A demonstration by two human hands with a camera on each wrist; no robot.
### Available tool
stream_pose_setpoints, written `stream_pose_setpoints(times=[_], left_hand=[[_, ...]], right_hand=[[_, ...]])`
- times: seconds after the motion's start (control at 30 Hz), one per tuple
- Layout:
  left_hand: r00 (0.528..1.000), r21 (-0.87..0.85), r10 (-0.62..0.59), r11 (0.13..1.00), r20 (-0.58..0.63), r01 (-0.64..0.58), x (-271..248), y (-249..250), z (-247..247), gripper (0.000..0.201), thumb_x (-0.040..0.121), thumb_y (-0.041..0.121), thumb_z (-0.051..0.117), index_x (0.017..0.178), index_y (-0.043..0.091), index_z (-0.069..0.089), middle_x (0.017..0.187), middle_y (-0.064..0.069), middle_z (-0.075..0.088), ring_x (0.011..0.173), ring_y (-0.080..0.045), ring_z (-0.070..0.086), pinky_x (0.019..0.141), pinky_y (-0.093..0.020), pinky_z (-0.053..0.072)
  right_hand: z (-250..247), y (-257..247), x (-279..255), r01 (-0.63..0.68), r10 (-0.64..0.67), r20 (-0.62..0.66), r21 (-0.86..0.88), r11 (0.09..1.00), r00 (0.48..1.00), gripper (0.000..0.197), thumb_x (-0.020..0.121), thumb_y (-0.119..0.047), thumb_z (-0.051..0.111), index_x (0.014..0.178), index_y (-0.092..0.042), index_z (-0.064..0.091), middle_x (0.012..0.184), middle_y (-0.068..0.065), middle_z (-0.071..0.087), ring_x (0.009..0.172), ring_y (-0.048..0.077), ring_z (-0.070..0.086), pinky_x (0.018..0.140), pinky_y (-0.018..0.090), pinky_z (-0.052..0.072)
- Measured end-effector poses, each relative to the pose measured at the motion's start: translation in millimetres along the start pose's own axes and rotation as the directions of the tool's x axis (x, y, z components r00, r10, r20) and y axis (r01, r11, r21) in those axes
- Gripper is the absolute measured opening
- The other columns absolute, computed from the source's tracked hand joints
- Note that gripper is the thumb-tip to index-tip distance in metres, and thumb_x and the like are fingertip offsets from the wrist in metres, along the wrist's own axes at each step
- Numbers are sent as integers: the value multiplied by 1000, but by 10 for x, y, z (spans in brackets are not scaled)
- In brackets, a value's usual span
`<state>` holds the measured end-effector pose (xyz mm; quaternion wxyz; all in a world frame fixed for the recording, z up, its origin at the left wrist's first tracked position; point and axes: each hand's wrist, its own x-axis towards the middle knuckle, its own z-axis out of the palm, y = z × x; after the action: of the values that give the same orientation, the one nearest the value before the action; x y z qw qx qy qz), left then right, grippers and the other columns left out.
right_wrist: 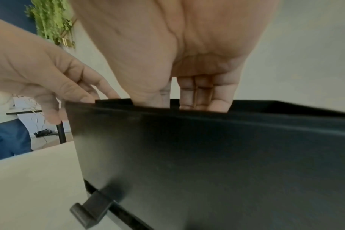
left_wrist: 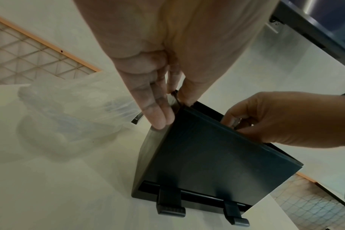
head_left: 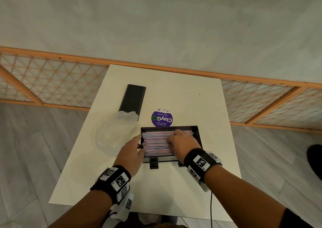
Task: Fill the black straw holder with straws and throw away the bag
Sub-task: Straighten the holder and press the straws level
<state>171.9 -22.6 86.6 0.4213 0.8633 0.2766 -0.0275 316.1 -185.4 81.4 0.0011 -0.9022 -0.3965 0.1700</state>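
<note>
From my head view the black straw holder [head_left: 197, 135] sits near the middle of the white counter [head_left: 191, 95], packed with pink-and-white straws [head_left: 155, 140], the purple round sticker [head_left: 162, 118] touching its rim at 12 o'clock and the empty clear bag [head_left: 111, 133] at 9 o'clock, its far end lying over the black lid [head_left: 132, 98]. My left hand [head_left: 131, 153] has a grip pinching the holder's left wall, thumb inside and fingers [left_wrist: 158, 112] outside, a detail only my left wrist view shows. My right hand [head_left: 183, 141] lies curled on the straws, and the right wrist view shows its fingertips [right_wrist: 205, 99] dipping behind the front wall without telling me whether that grip holds any straw.
</note>
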Motion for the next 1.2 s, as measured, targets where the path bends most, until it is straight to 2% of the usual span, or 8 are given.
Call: stream_pose_setpoints(times=[0.1,0.2,0.33,0.47,0.6,0.8,0.93,1.2], left_hand=[[1000,-8,2,1000,7,-2,3,-14,3,47,100,21,57,143,31,44,120,7,63,100,-8,54,88,-22,42],[1000,-6,7,1000,6,-7,14,-29,9,48,99,21,58,144,32,44,121,7,63,101,-7,54,90,-22,44],[1000,-3,-1,1000,8,1,32,-72,25,50,98,20,58,145,31,43,120,6,63,102,-9,55,92,-24,45],[1000,-5,-18,1000,10,18,44,-104,34,53,99,25,57,149,32,39,125,5,60,105,-12,58,97,-29,47],[1000,-16,-15,1000,14,15,61,-131,37,53,99,25,58,148,32,41,120,6,62,103,-11,58,93,-27,46],[1000,-24,-2,1000,6,2,79,-147,53,52,97,23,61,145,32,44,109,11,60,100,-8,55,90,-24,43],[1000,-12,-5,1000,14,5,113,-166,55,52,98,25,60,147,34,42,113,10,61,100,-9,56,92,-26,46],[999,-26,35,999,10,-35,84,-108,44,48,99,20,56,142,39,46,109,13,61,100,-7,57,86,-20,40]], right_hand=[[-27,46,-41,-62,65,53,-48,997,996,23,98,-17,49,114,-17,65,114,9,58,103,31,62,81,39,55],[-78,1,-52,-48,46,-16,-130,990,999,22,95,-18,51,114,-15,62,113,9,58,103,31,59,84,41,53],[-100,-324,72,217,-228,-58,-161,963,972,23,92,-17,60,114,-14,62,111,8,60,99,29,58,84,42,53],[-57,-594,311,411,-402,85,-146,900,912,40,92,-23,69,131,-19,62,137,4,56,120,27,55,98,45,52],[-41,-652,441,371,-328,211,-213,904,921,46,92,-28,70,136,-20,59,143,4,53,127,29,52,102,49,50],[-79,-681,437,338,-277,252,-245,909,927,37,95,-32,65,129,-16,64,127,6,63,109,28,60,94,44,54],[-72,-682,401,308,-276,217,-131,942,937,28,97,-35,60,115,-15,69,112,6,69,96,26,66,87,43,58],[-318,-699,-33,339,-339,4,-9,941,941,28,103,-29,47,114,-13,68,113,6,67,99,25,65,86,38,54]])
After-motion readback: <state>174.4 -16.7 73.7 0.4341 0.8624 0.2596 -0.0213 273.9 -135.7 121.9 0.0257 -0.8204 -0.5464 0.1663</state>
